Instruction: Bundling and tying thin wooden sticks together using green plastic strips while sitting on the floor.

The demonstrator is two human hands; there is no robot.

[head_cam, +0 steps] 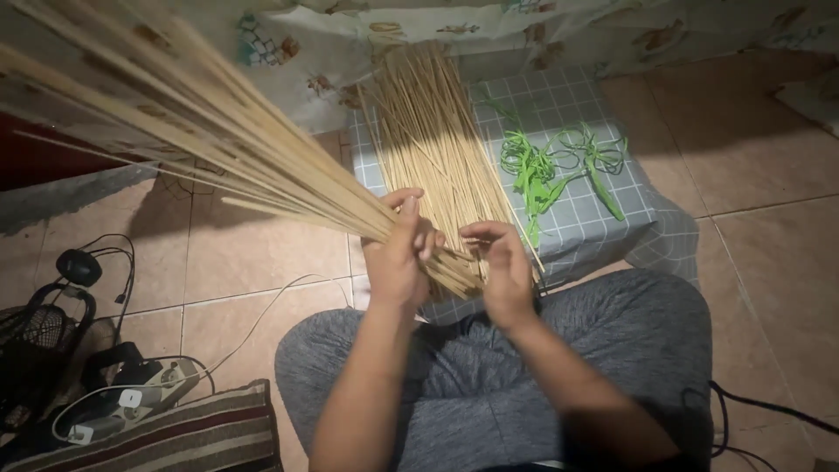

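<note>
My left hand point(398, 253) grips a thick bundle of long thin bamboo sticks point(175, 114) near its lower end; the sticks fan up and away to the upper left. My right hand point(505, 267) touches the bundle's cut ends, fingers curled around them. Just beyond both hands a flat pile of similar sticks point(433, 131) lies on a grey checked cloth point(568, 105). To the right of that pile a tangle of green strips point(551, 166) lies on the same cloth.
I sit on a tiled floor point(769, 149) with grey-trousered knees point(489, 385) below the hands. At left are a black fan point(35, 341), a power strip with cables point(131, 402) and a striped cushion point(183, 437). Patterned fabric point(350, 35) hangs behind.
</note>
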